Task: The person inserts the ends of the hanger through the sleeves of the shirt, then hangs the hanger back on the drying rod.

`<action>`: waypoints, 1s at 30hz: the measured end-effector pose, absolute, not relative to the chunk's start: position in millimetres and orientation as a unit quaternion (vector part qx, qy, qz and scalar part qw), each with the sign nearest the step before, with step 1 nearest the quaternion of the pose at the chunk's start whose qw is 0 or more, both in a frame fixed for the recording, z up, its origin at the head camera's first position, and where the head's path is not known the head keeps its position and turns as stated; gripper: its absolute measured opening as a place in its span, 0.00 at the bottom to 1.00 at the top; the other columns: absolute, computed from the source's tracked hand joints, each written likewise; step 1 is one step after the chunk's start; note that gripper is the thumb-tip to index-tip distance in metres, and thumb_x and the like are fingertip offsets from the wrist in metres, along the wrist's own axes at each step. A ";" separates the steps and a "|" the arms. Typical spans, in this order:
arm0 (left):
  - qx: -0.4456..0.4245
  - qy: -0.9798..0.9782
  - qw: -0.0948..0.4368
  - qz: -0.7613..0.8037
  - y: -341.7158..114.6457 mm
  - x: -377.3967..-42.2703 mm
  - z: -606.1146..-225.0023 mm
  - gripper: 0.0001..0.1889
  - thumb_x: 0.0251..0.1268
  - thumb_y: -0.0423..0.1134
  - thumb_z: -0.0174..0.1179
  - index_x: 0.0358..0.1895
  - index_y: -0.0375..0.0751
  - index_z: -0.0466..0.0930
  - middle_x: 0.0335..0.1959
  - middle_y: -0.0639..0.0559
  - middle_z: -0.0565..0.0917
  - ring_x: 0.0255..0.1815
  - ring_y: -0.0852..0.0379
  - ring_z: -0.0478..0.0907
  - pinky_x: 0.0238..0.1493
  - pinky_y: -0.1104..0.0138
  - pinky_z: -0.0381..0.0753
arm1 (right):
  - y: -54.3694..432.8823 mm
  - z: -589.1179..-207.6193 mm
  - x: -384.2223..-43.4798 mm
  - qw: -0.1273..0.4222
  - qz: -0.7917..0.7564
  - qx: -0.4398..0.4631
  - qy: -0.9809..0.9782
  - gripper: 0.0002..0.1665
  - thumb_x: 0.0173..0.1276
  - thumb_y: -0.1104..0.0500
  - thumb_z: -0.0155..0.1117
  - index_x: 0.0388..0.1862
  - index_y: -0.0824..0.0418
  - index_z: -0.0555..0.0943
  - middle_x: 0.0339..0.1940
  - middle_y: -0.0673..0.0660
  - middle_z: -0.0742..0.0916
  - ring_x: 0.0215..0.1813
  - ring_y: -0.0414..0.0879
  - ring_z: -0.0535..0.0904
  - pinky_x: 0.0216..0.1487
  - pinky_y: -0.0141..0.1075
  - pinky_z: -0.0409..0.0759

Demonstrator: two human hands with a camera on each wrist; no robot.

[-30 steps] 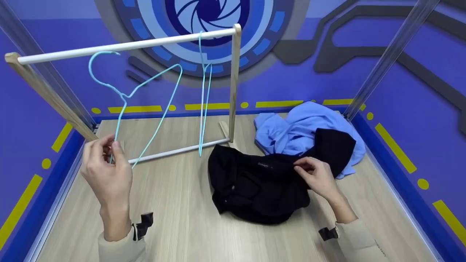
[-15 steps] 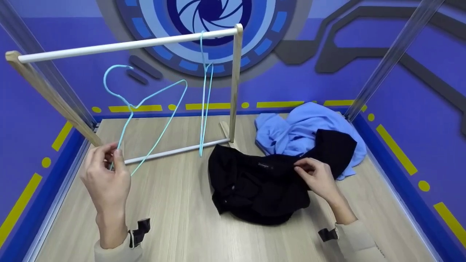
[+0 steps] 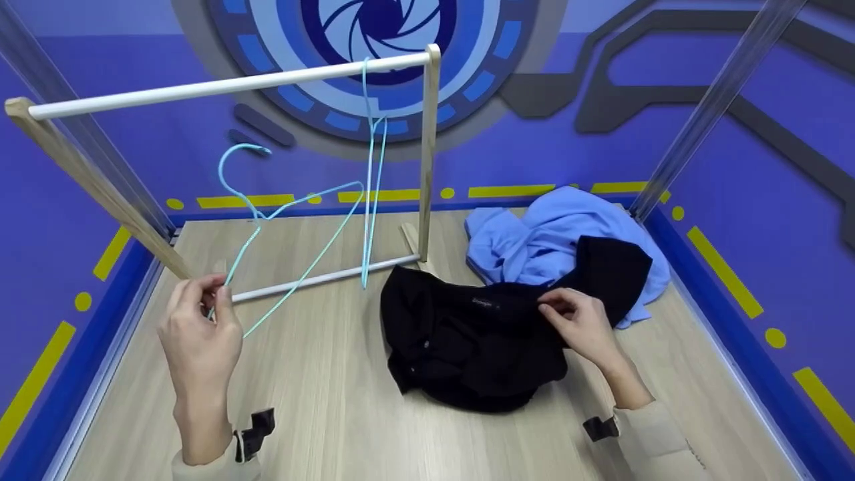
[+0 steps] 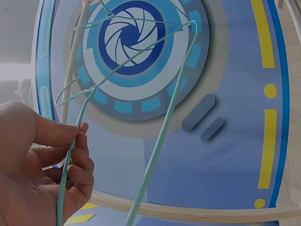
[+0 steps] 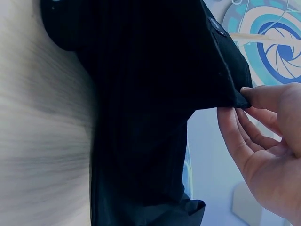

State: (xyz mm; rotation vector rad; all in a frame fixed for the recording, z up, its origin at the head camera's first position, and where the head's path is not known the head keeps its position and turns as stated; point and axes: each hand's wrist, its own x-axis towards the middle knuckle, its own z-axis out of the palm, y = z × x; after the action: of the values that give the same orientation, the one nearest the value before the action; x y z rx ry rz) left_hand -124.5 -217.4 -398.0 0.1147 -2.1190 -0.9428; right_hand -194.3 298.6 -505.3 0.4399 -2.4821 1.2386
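My left hand (image 3: 204,341) pinches one side of a light-green wire hanger (image 3: 244,247) between thumb and fingers. The hanger is tilted in front of the rack, its hook up and free of the bar. In the left wrist view the hanger's wire (image 4: 70,150) runs between thumb and curled fingers. On the tabletop lies a crumpled black garment (image 3: 467,341) with buttons and a small printed label inside its neck. My right hand (image 3: 581,327) pinches the garment's upper edge near the right end. The right wrist view shows that pinched black corner (image 5: 235,96) lifted between thumb and fingers.
A clothes rack with a white top bar (image 3: 227,85) and wooden posts stands at the back left. A second light-green hanger (image 3: 369,200) hangs near its right post. Behind the black garment, a blue garment (image 3: 568,214) lies bunched against the back wall.
My left hand has lowered the hanger and shifted it to the right, so its hook now sits well below the top bar. The right hand and the black garment have stayed put.
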 end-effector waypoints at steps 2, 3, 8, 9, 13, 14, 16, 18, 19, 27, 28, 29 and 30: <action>0.044 -0.840 0.392 -0.371 -217.8 -124.1 -399.4 0.06 0.68 0.21 0.61 0.45 0.23 0.84 0.34 0.38 0.78 0.32 0.56 0.68 0.36 0.66 0.62 | 298.8 -505.3 -194.5 0.163 0.436 0.152 -0.872 0.08 0.64 0.70 0.74 0.38 0.58 0.89 0.33 0.47 0.89 0.33 0.43 0.85 0.33 0.24 0.79; 0.043 -0.842 0.390 -0.371 -218.0 -124.0 -400.0 0.06 0.68 0.21 0.61 0.45 0.23 0.83 0.33 0.38 0.78 0.32 0.54 0.69 0.36 0.65 0.62 | 298.7 -505.0 -194.5 0.162 0.436 0.152 -0.872 0.08 0.65 0.70 0.74 0.38 0.58 0.89 0.33 0.47 0.89 0.33 0.43 0.85 0.33 0.24 0.79; 0.042 -0.848 0.374 -0.373 -218.8 -124.4 -403.6 0.06 0.69 0.21 0.61 0.45 0.23 0.83 0.34 0.38 0.78 0.33 0.48 0.70 0.37 0.63 0.62 | 298.6 -504.4 -194.7 0.160 0.435 0.149 -0.873 0.07 0.65 0.70 0.74 0.38 0.58 0.89 0.33 0.47 0.89 0.33 0.43 0.85 0.34 0.24 0.79; 0.042 -0.849 0.370 -0.373 -219.2 -124.7 -404.4 0.06 0.69 0.21 0.60 0.45 0.23 0.82 0.34 0.38 0.77 0.33 0.48 0.70 0.37 0.63 0.61 | 298.5 -504.2 -194.9 0.161 0.435 0.149 -0.873 0.07 0.65 0.70 0.74 0.38 0.59 0.89 0.33 0.47 0.89 0.33 0.43 0.85 0.34 0.24 0.79; 0.047 -0.854 0.360 -0.373 -221.6 -126.1 -408.3 0.06 0.69 0.22 0.60 0.45 0.24 0.83 0.33 0.40 0.77 0.33 0.50 0.69 0.36 0.63 0.60 | 298.2 -504.0 -196.5 0.163 0.431 0.144 -0.876 0.07 0.64 0.70 0.74 0.37 0.59 0.89 0.32 0.47 0.88 0.32 0.43 0.85 0.34 0.24 0.79; 0.049 -0.854 0.357 -0.375 -222.3 -126.6 -409.4 0.06 0.69 0.22 0.60 0.45 0.24 0.83 0.33 0.40 0.77 0.33 0.50 0.68 0.36 0.63 0.60 | 298.2 -503.9 -196.9 0.164 0.430 0.143 -0.876 0.07 0.64 0.70 0.74 0.37 0.60 0.89 0.32 0.47 0.88 0.32 0.43 0.85 0.34 0.24 0.79; 0.054 -0.855 0.352 -0.377 -223.8 -127.4 -411.6 0.06 0.69 0.22 0.60 0.45 0.25 0.83 0.33 0.41 0.77 0.33 0.51 0.68 0.36 0.64 0.60 | 298.2 -503.8 -197.6 0.163 0.430 0.140 -0.877 0.07 0.64 0.70 0.74 0.37 0.60 0.89 0.31 0.47 0.89 0.32 0.43 0.85 0.34 0.24 0.79; 0.057 -0.856 0.344 -0.381 -225.3 -128.2 -413.7 0.06 0.70 0.22 0.60 0.46 0.25 0.83 0.34 0.41 0.77 0.33 0.52 0.68 0.36 0.65 0.61 | 298.5 -504.1 -198.1 0.161 0.433 0.136 -0.876 0.07 0.64 0.70 0.74 0.37 0.61 0.89 0.31 0.48 0.89 0.32 0.43 0.86 0.34 0.24 0.79; 0.058 -0.857 0.341 -0.383 -226.0 -128.7 -414.8 0.06 0.70 0.22 0.60 0.46 0.25 0.82 0.34 0.41 0.77 0.34 0.53 0.68 0.36 0.66 0.61 | 298.6 -504.3 -198.3 0.161 0.434 0.134 -0.876 0.06 0.64 0.70 0.73 0.37 0.61 0.89 0.31 0.48 0.89 0.32 0.43 0.86 0.34 0.23 0.79; 0.057 -0.853 0.335 -0.397 -230.9 -133.7 -422.7 0.05 0.70 0.23 0.61 0.45 0.26 0.83 0.34 0.41 0.79 0.33 0.56 0.68 0.36 0.70 0.63 | 299.6 -506.4 -198.3 0.165 0.436 0.125 -0.876 0.06 0.63 0.70 0.74 0.36 0.61 0.89 0.31 0.48 0.89 0.32 0.44 0.86 0.34 0.24 0.80; 0.055 -0.852 0.338 -0.397 -231.4 -134.4 -423.5 0.05 0.70 0.23 0.61 0.45 0.26 0.84 0.33 0.41 0.79 0.33 0.57 0.68 0.35 0.71 0.63 | 299.6 -506.7 -198.2 0.165 0.436 0.125 -0.876 0.06 0.63 0.71 0.74 0.36 0.61 0.89 0.31 0.49 0.89 0.32 0.44 0.86 0.34 0.24 0.80; 0.053 -0.850 0.341 -0.398 -231.7 -135.1 -424.2 0.05 0.70 0.23 0.61 0.44 0.26 0.84 0.33 0.41 0.80 0.33 0.57 0.68 0.35 0.71 0.63 | 299.7 -507.0 -198.1 0.165 0.436 0.125 -0.876 0.07 0.63 0.71 0.74 0.36 0.61 0.89 0.31 0.49 0.88 0.32 0.44 0.86 0.34 0.24 0.80; 0.050 -0.849 0.343 -0.398 -232.0 -135.6 -424.9 0.05 0.70 0.24 0.61 0.45 0.26 0.84 0.34 0.41 0.80 0.33 0.58 0.69 0.35 0.72 0.64 | 299.8 -507.2 -198.1 0.165 0.436 0.124 -0.876 0.07 0.63 0.71 0.74 0.36 0.61 0.89 0.31 0.49 0.89 0.32 0.44 0.86 0.34 0.24 0.80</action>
State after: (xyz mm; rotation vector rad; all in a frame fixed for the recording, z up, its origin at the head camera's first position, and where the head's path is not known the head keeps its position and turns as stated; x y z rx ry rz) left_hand -135.6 -232.0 -424.9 0.1308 -2.2079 -1.0343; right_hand -198.1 299.8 -507.2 0.3543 -2.4958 1.2436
